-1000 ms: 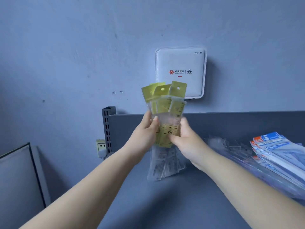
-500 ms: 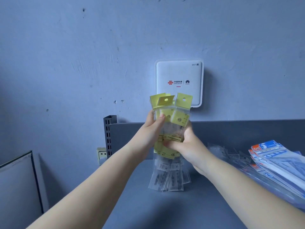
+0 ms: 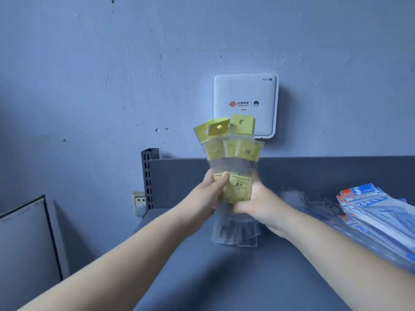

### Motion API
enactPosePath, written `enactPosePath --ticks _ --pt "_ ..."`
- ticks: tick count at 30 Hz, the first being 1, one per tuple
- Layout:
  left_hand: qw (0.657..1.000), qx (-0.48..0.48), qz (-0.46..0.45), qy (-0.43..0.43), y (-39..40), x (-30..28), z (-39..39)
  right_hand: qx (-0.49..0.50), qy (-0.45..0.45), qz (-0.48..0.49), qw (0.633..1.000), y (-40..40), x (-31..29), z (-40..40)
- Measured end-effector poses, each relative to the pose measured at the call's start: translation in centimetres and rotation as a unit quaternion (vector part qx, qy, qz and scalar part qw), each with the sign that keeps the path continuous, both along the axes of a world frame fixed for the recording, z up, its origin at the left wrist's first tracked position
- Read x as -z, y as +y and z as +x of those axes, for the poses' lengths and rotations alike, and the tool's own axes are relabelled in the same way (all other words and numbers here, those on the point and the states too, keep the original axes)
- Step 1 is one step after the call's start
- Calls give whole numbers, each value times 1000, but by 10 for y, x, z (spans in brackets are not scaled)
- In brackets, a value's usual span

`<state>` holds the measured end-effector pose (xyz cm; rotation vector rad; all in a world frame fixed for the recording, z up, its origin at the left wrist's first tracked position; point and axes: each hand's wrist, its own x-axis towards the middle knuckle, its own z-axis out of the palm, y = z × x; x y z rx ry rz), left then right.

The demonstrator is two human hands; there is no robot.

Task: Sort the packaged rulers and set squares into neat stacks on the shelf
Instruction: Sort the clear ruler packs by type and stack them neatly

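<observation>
A bundle of packaged rulers in clear sleeves with yellow header cards stands upright above the grey shelf. My left hand grips its left side, thumb across the front. My right hand grips its right side and lower middle. The yellow tops fan out unevenly and the clear lower ends hang down just above the shelf. A spread pile of packaged set squares with blue and orange printing lies on the shelf at the right.
Several clear sleeves lie at the back of the shelf right of my hands. A white router box hangs on the wall behind. A slotted shelf post and a wall socket stand at the left. A dark-framed panel is far left.
Both hands keep hold of the ruler bundle and shift their grip on it. The bundle dropped slightly, then rose, and its yellow tops sit a little closer together.
</observation>
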<state>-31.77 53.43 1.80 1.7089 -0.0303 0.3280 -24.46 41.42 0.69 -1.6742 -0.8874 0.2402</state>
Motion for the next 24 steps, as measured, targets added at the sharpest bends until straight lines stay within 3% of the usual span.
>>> enactPosePath --ticks 2,8,12,15,20,24 --pt "999 7 15 35 -8 18 -4 -6 17 -33 999 0 17 -2" --pt "996 -23 6 84 -1 7 4 -15 72 46 996 6 1 4" --pt "994 6 6 106 -5 18 -2 -3 50 -24 998 -3 16 0" --pt "997 15 -17 80 -18 28 -2 0 55 -32 998 -1 24 -3" --pt "998 -8 -34 57 -12 15 8 -19 71 41 996 -1 7 2" --pt "996 -4 -15 89 -12 29 4 -17 86 -25 996 -10 29 4"
